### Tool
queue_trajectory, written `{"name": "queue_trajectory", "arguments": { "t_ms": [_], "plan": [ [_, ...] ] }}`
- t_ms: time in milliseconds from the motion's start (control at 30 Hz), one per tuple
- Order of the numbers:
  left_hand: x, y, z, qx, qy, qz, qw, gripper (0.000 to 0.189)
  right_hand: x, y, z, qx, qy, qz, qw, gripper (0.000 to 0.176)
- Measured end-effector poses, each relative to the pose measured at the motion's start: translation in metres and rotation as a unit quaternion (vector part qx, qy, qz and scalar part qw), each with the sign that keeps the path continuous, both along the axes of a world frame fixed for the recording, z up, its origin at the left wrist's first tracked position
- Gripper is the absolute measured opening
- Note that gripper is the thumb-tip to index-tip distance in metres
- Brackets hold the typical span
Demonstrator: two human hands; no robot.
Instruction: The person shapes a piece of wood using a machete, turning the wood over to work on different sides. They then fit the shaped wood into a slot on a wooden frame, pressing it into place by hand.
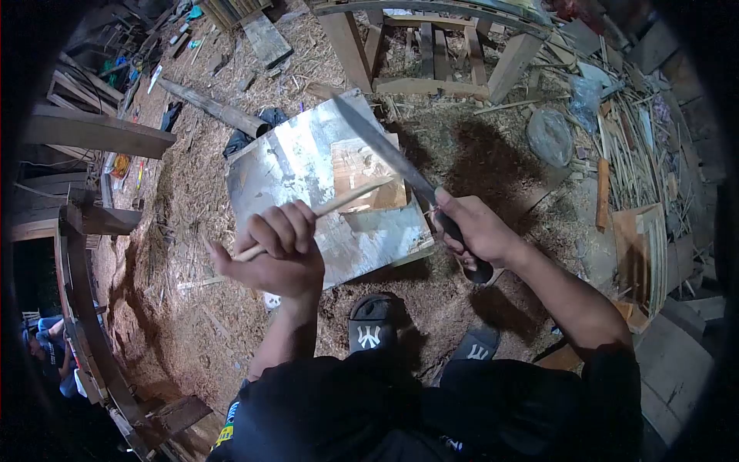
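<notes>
My left hand (277,250) is wrapped round a thin wooden stick (342,202), its thumb pointing out to the left. The stick slants up to the right, and its far end overlaps a square wooden block (366,158) in this view. In my right hand (481,231) is the dark handle of a machete (377,142), its long blade angled up to the left. The blade crosses over the stick's tip and the block. Beneath both hands lies a worn pale board (269,181), with the block resting on it.
Wood shavings (185,308) cover the ground. A wooden frame (431,86) stands at the back, with a log (219,112) to its left. Thin strips (643,146) are piled at right near a plastic bag (550,137). My sandals (371,323) are below the board. A person (58,354) is at far left.
</notes>
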State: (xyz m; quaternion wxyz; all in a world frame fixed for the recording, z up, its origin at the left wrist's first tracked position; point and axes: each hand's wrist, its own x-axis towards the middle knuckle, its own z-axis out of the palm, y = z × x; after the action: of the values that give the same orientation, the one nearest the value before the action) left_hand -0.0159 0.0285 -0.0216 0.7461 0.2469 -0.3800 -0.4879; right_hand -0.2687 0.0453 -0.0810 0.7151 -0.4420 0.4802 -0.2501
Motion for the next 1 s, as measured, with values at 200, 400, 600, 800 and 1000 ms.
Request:
{"name": "queue_trajectory", "arguments": {
  "t_ms": [200,400,600,800,1000],
  "plan": [
    [0.002,-0.001,0.006,0.082,0.015,0.062,0.995,0.064,0.002,0.001,-0.001,0.039,-0.025,-0.028,0.999,0.059],
    [0.001,0.005,-0.006,-0.092,-0.062,-0.058,0.992,0.068,0.01,0.004,0.002,-0.111,0.061,-0.012,0.992,0.059],
    [-0.003,0.011,-0.007,-0.217,-0.175,-0.155,0.948,0.07,0.021,0.014,0.003,-0.237,0.127,0.005,0.963,0.056],
    [-0.006,0.012,-0.002,-0.21,-0.187,-0.163,0.946,0.07,0.016,0.015,0.037,-0.323,0.065,-0.007,0.944,0.053],
    [-0.006,0.007,-0.001,-0.215,-0.171,-0.177,0.945,0.07,0.028,0.015,-0.008,-0.251,0.162,-0.003,0.954,0.055]
  ]
}}
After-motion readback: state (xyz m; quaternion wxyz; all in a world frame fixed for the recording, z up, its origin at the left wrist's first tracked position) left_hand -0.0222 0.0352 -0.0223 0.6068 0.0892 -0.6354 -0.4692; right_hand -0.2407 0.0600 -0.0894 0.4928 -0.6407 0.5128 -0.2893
